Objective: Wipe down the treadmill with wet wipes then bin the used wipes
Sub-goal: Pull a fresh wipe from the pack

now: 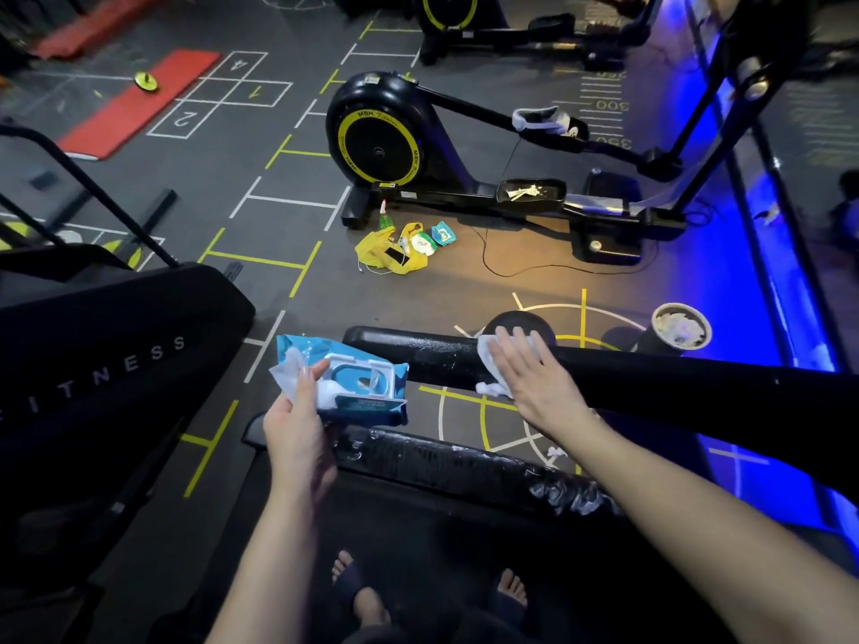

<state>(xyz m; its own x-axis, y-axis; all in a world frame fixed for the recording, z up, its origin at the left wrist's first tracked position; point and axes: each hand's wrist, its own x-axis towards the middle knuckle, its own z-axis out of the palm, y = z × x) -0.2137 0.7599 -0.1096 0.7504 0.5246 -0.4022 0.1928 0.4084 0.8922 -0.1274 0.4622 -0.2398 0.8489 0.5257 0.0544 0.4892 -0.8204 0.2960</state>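
My right hand (530, 374) lies flat, fingers straight, and presses a white wet wipe (488, 353) onto the treadmill's black upper handrail (674, 388). My left hand (297, 425) grips a blue pack of wet wipes (353, 378) with its lid open and a wipe sticking out at the left. A lower black rail (465, 462) shows wet streaks and peeling patches. A round bin (681, 330) holding crumpled white wipes stands on the floor beyond the handrail, to the right.
A black machine marked FITNESS (116, 364) stands at my left. Ahead are an elliptical trainer (386, 137) and a yellow bag with a phone, spray bottle and wipe packs (399, 248) on the floor. My feet (367, 592) rest on the belt.
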